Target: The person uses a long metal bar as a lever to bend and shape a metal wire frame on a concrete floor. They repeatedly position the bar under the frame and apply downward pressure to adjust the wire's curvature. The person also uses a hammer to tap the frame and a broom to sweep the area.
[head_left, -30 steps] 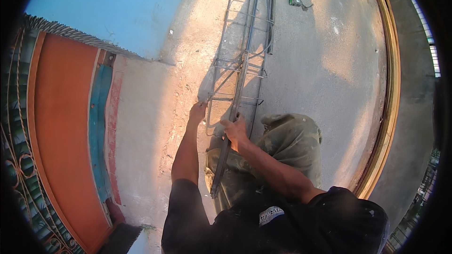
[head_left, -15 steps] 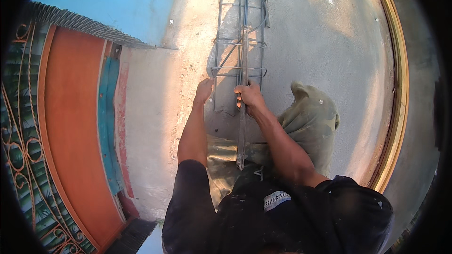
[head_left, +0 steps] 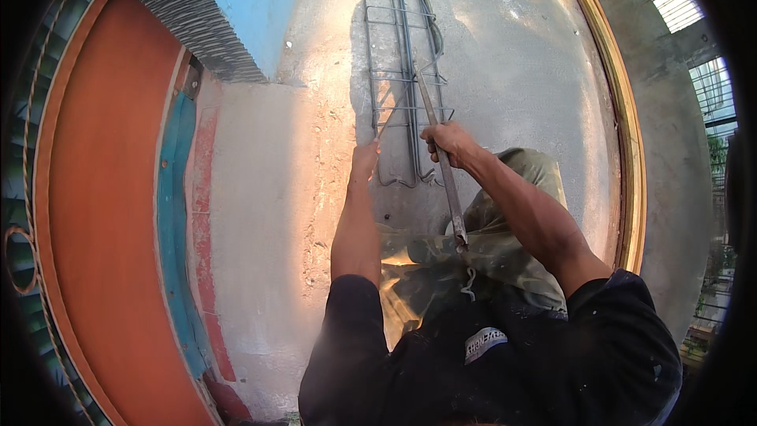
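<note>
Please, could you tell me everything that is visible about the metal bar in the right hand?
The metal bar is long, narrow and straight, dull grey-brown, with a worn-looking surface. It slants, its upper end leaning left. The right hand closes around its middle part. The upper end overlaps the wire cage in view; contact there is unclear. The lower end appears above the trousers.

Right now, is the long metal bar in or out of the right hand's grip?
In: the right hand is closed around the long metal bar, which sticks out both above and below it in the picture.
</note>
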Demonstrator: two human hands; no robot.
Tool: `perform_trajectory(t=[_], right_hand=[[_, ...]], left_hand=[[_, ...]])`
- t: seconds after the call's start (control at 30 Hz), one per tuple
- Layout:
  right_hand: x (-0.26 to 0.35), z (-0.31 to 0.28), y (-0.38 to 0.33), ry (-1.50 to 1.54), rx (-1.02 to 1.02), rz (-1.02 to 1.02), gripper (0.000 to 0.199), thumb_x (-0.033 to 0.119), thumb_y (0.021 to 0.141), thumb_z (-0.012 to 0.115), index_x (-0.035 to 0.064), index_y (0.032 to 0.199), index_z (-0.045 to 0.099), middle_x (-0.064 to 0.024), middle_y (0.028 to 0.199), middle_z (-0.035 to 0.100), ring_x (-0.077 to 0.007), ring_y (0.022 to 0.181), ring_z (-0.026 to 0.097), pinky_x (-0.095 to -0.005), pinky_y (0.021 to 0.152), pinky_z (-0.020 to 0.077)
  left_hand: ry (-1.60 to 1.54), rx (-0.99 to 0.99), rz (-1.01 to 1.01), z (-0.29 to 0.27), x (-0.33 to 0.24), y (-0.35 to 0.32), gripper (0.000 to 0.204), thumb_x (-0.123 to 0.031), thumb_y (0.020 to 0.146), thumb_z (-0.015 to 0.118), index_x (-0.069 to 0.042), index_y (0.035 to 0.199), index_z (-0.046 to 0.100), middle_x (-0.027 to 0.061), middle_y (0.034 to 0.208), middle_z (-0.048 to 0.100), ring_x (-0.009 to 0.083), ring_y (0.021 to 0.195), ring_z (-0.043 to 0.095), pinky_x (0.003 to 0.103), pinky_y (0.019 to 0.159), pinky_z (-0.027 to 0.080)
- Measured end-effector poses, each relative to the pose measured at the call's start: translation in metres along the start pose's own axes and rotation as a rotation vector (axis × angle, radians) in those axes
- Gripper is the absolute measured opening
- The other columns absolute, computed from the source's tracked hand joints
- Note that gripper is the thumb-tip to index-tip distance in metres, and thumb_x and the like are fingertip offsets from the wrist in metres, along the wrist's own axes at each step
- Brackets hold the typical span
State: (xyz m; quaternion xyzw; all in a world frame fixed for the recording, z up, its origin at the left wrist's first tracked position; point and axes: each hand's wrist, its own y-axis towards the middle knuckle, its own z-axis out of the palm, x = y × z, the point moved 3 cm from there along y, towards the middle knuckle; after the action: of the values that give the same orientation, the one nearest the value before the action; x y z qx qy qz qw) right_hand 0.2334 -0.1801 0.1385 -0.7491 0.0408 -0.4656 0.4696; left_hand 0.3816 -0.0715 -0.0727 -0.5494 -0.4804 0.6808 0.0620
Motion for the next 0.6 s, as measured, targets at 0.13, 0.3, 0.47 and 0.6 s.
perform_trajectory(t=[0.13, 0.3, 0.47, 0.6], right_hand=[[-0.034, 0.020, -0.063, -0.128, 0.035, -0.002, 0.045, 0.009, 0.082, 0.062, -0.0011, 0.121, 0.042, -0.0168, 0.094, 0.054, -0.0216, 0.061, 0.056, -0.0398, 0.047, 0.0476], [-0.071, -0.017, -0.094, 0.064, 0.035, 0.103, 0.049, 0.004, 0.082, 0.058, 0.0045, 0.129, 0.044, -0.0081, 0.079, 0.052, -0.0152, 0.058, 0.052, -0.0313, 0.046, 0.0469], [-0.061, -0.041, -0.096, 0.130, 0.017, 0.148, 0.054, 0.002, 0.081, 0.056, 0.0066, 0.133, 0.045, -0.0030, 0.074, 0.047, -0.0125, 0.056, 0.048, -0.0286, 0.044, 0.0446], [-0.037, -0.085, -0.095, 0.238, 0.087, 0.183, 0.056, 0.002, 0.080, 0.056, 0.0046, 0.135, 0.044, -0.0023, 0.075, 0.047, -0.0115, 0.056, 0.046, -0.0281, 0.045, 0.0429]], left_hand=[[-0.073, 0.045, -0.019, -0.019, 0.009, 0.008, 0.041, -0.048, 0.091, 0.060, -0.011, 0.074, 0.057, -0.0019, 0.061, 0.046, 0.0093, 0.042, 0.038, 0.028, 0.037, 0.026], [-0.147, 0.148, -0.050, -0.013, 0.013, 0.000, 0.039, -0.048, 0.093, 0.059, -0.011, 0.081, 0.055, -0.0033, 0.062, 0.040, 0.0082, 0.046, 0.031, 0.026, 0.040, 0.021], [-0.144, 0.221, -0.229, -0.015, 0.012, -0.008, 0.037, -0.046, 0.096, 0.054, -0.011, 0.084, 0.052, -0.0054, 0.061, 0.033, 0.0081, 0.048, 0.027, 0.026, 0.044, 0.020], [-0.072, 0.234, -0.254, -0.025, 0.001, 0.006, 0.038, -0.045, 0.094, 0.054, -0.009, 0.084, 0.057, -0.0023, 0.061, 0.044, 0.0108, 0.049, 0.037, 0.029, 0.045, 0.028]])
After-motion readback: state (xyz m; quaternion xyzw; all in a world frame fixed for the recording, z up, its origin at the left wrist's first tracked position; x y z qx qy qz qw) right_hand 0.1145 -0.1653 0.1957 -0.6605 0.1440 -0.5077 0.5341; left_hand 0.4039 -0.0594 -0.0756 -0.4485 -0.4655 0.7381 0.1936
